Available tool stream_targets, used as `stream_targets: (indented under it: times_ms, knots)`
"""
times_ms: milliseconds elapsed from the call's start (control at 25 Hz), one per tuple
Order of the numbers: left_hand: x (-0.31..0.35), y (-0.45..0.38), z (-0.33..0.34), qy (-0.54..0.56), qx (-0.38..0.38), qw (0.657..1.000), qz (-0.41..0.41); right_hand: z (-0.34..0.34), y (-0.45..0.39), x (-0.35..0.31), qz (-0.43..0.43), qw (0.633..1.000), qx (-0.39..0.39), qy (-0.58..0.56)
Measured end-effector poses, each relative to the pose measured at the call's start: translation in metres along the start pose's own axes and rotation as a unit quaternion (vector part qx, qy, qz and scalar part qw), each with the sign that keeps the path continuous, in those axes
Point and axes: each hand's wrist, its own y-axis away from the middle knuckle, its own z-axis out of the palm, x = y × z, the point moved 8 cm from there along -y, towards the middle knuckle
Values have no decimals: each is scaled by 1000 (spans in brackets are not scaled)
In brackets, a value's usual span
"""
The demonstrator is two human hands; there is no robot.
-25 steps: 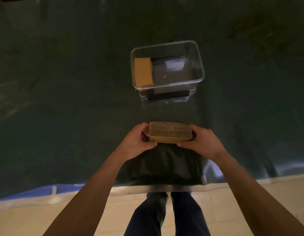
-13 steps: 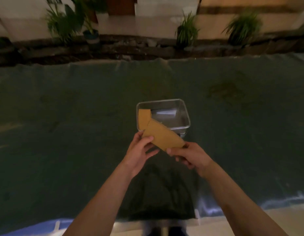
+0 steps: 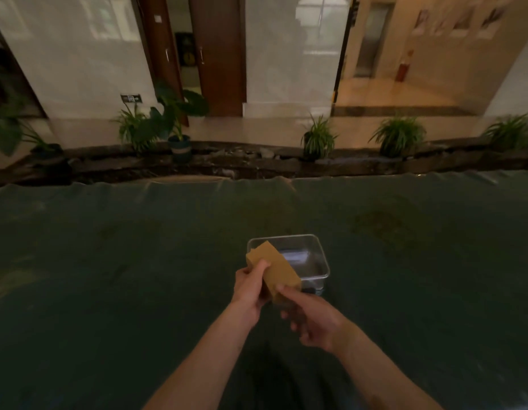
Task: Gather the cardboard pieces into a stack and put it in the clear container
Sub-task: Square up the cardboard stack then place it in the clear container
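Note:
A tan stack of cardboard pieces (image 3: 276,266) is held tilted over the near left part of the clear container (image 3: 319,253), which stands on the dark green sheet (image 3: 138,276). My left hand (image 3: 250,287) grips the stack's left side with the thumb on top. My right hand (image 3: 310,318) holds its near lower end from below. The stack hides the container's left side, so the cardboard seen there before is out of sight.
The dark sheet covers the ground all around the container. Behind its far edge runs a rough dark trench (image 3: 256,164) lined with potted plants (image 3: 319,139), then a tiled walkway, white walls and a brown door (image 3: 218,54).
Both hands lifted the stack from low in front of me and carried it forward, tilting it over the container. The view rose from the ground to the building beyond.

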Motion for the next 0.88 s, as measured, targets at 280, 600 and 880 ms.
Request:
stream_targets:
  times_ms: [280, 600, 880]
  knots:
    - [10, 4, 16, -127, -76, 989, -26, -15, -7, -43, -37, 995, 19, -88]
    - [6, -19, 48, -201, -33, 979, 7, -18, -36, -60, -70, 995, 43, -58]
    - [10, -60, 91, -171, -14, 985, 3, -51, -71, -92, -70, 994, 14, -84]
